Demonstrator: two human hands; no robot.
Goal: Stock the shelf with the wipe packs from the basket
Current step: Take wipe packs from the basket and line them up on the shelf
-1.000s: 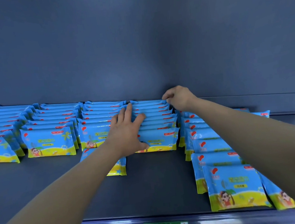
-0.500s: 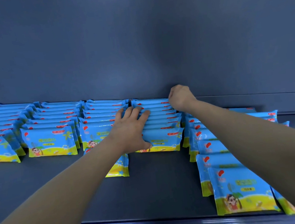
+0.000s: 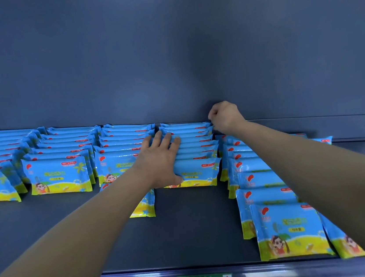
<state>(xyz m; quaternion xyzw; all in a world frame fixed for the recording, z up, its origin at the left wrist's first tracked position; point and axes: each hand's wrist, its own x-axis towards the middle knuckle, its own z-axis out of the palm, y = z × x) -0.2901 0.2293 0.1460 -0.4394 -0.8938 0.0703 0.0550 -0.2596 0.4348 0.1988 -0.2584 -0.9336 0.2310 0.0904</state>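
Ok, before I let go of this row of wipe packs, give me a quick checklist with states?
1. Left hand flat on the fourth row: ok.
2. Right hand at that row's back end, by the back panel: ok.
3. Row standing and even: ok.
4. Loose pack lying ahead of the third row: not ok.
5. Right-hand row slumped forward: not ok.
6. Basket in reach: cannot tell, out of view.

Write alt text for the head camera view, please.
Two bare hands tidy a row of blue wipe packs on a dark shelf: the left hand presses flat on it, the right hand is curled at its back end.
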